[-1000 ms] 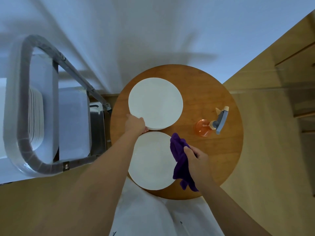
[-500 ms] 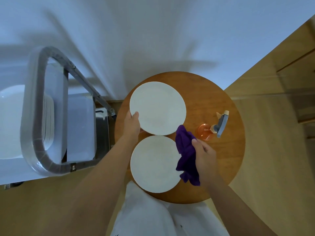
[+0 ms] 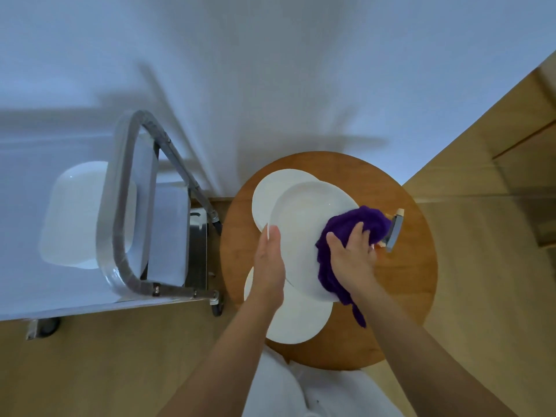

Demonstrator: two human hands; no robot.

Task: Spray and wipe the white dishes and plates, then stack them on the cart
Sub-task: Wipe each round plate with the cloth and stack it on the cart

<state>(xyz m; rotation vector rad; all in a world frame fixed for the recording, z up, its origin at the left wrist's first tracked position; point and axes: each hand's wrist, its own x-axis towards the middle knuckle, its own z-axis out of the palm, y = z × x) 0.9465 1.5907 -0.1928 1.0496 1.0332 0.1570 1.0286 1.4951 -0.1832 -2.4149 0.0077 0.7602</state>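
Note:
My left hand point(image 3: 269, 266) grips the left rim of a white plate point(image 3: 301, 230), holding it tilted above the round wooden table point(image 3: 403, 296). With my right hand point(image 3: 352, 257) I hold a bunched purple cloth point(image 3: 361, 221) against the plate's right side. Under the raised plate, another white plate point(image 3: 267, 194) shows at the table's far side. A third plate point(image 3: 301, 320) lies at the near edge, partly covered by my left wrist. The spray bottle point(image 3: 395, 233) stands right of the cloth, mostly hidden by it.
The metal cart point(image 3: 126, 206) stands left of the table, its looped handle towards me. A white rectangular dish point(image 3: 75, 212) sits on its covered top. A white wall rises behind; wooden floor and a cabinet lie to the right.
My left hand has lifted a plate off the far pile and brought it nearer. My right hand has carried the purple cloth up onto that plate. The view has shifted right.

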